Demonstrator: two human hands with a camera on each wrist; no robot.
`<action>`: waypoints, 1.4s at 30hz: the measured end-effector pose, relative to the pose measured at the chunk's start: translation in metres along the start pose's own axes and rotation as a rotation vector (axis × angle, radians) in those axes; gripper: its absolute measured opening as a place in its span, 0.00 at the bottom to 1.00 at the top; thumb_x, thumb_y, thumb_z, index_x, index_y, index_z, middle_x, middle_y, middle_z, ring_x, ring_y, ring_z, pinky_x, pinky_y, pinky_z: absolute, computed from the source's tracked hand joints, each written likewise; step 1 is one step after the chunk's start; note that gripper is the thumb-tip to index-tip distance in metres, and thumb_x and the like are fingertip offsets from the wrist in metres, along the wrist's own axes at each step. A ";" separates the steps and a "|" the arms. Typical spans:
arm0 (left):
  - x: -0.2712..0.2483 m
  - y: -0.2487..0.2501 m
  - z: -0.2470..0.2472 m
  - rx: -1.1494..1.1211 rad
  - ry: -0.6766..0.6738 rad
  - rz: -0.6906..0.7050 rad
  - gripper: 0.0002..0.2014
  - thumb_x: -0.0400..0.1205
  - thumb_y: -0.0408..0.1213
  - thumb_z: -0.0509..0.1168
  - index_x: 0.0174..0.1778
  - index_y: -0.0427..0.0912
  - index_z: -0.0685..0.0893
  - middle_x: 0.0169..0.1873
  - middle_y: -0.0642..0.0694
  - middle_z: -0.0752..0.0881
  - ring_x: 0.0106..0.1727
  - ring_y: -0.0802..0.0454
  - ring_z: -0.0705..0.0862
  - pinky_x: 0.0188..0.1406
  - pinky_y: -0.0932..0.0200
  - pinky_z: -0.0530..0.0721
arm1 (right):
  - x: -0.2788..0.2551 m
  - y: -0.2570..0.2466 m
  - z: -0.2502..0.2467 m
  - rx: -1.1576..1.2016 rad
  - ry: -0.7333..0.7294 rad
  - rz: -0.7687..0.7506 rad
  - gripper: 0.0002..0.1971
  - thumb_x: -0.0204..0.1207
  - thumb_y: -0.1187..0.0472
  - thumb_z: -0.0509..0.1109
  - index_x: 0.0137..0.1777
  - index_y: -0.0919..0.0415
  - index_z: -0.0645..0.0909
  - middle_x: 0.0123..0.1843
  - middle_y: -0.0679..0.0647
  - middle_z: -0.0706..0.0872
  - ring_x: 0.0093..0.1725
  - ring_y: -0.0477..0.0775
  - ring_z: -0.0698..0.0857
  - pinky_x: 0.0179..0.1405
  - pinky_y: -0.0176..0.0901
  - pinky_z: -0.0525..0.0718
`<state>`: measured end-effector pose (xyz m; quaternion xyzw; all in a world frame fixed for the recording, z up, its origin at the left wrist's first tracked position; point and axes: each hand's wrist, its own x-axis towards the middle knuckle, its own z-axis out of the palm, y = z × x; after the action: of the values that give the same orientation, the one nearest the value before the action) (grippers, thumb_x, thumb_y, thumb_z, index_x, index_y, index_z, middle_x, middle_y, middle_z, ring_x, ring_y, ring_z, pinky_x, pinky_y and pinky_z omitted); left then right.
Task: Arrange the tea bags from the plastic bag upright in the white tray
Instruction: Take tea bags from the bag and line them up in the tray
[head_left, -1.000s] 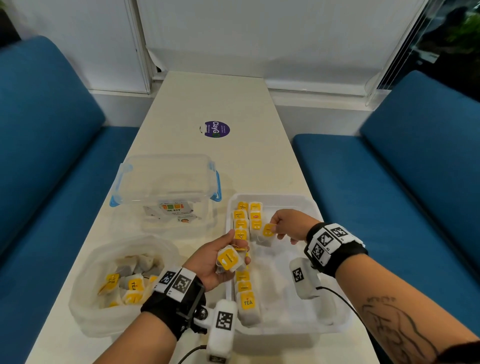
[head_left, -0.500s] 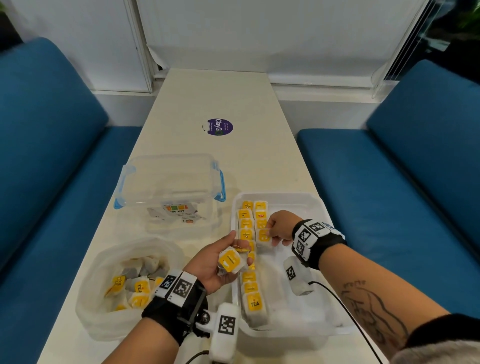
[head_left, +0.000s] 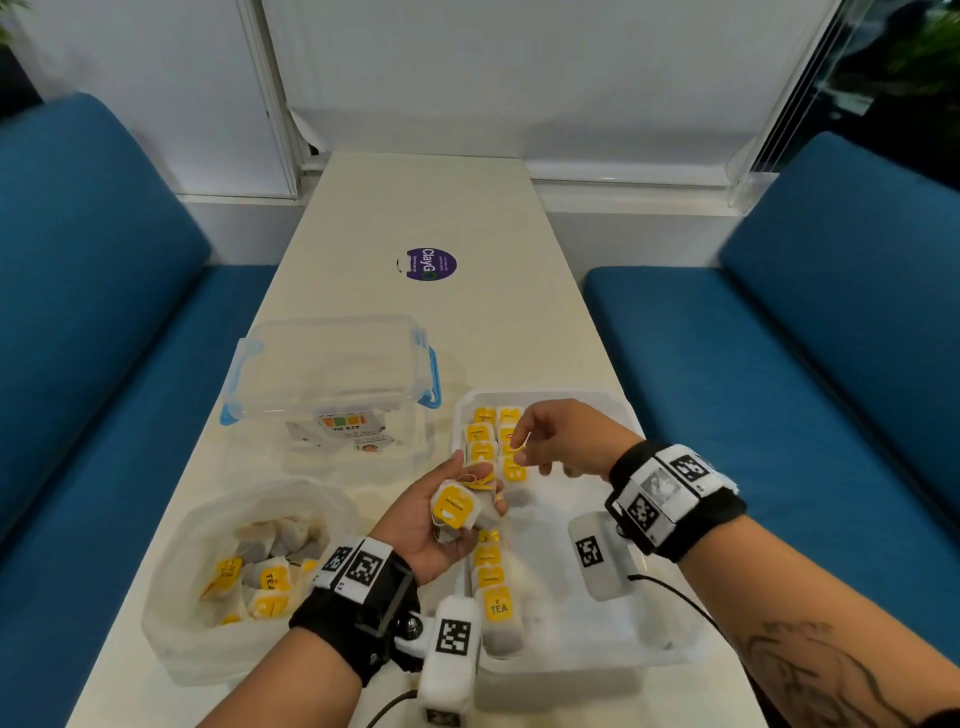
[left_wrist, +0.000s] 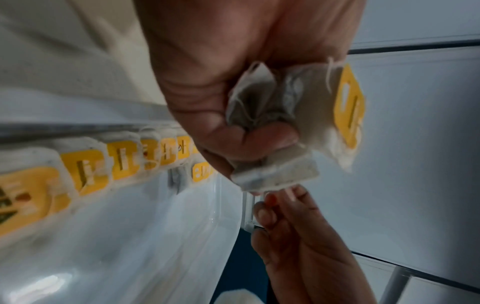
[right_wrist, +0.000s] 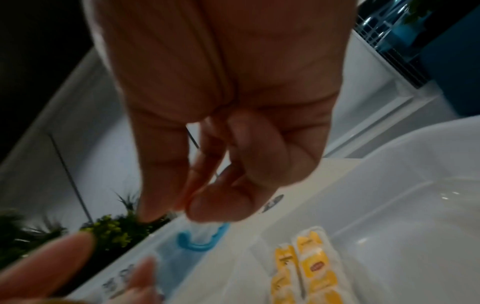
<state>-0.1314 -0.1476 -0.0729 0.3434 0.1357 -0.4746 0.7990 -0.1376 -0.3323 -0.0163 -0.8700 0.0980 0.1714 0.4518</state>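
My left hand (head_left: 475, 486) is palm up over the left edge of the white tray (head_left: 623, 629) and grips a small bunch of tea bags (head_left: 454, 512) with yellow tags; the bunch (left_wrist: 298, 115) shows close up in the left wrist view. My right hand (head_left: 522, 449) hovers just right of it, above the tray, fingers loosely curled and holding nothing. Upright tea bags (head_left: 485, 439) stand in a long row down the tray's left side, with a short second row (head_left: 511, 470) beside it. The plastic bag (head_left: 182, 613) at left holds several more tea bags (head_left: 270, 577).
A clear box (head_left: 332, 374) with blue clips stands behind the bag, close to the tray's far-left corner. A purple sticker (head_left: 431, 264) lies further up the narrow white table (head_left: 519, 322). Blue benches (head_left: 810, 395) flank both sides.
My right hand has let go of a tea bag in the short second row and lifted back towards the left hand. The left hand still holds its bunch in about the same place.
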 end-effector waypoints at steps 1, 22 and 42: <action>0.001 -0.001 0.002 -0.009 -0.008 0.002 0.18 0.72 0.50 0.64 0.48 0.40 0.83 0.44 0.39 0.84 0.33 0.45 0.88 0.11 0.68 0.76 | -0.008 -0.005 0.000 0.023 -0.059 -0.042 0.07 0.70 0.66 0.75 0.39 0.54 0.81 0.30 0.49 0.81 0.28 0.43 0.78 0.20 0.32 0.68; 0.001 -0.014 0.008 -0.043 -0.069 -0.058 0.22 0.71 0.54 0.61 0.35 0.37 0.88 0.39 0.38 0.83 0.28 0.45 0.86 0.07 0.67 0.75 | -0.028 -0.007 0.012 0.004 -0.049 -0.114 0.07 0.70 0.64 0.77 0.36 0.54 0.82 0.31 0.42 0.80 0.23 0.29 0.77 0.20 0.17 0.69; 0.014 -0.002 -0.010 -0.084 0.074 0.080 0.18 0.79 0.26 0.56 0.63 0.38 0.81 0.46 0.36 0.85 0.39 0.43 0.85 0.19 0.64 0.84 | -0.016 -0.017 0.010 0.075 0.097 -0.057 0.09 0.71 0.69 0.75 0.33 0.59 0.82 0.28 0.52 0.84 0.22 0.38 0.81 0.16 0.30 0.71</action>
<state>-0.1248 -0.1503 -0.0888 0.3321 0.1711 -0.4231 0.8255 -0.1486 -0.3137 -0.0028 -0.8622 0.1012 0.1124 0.4835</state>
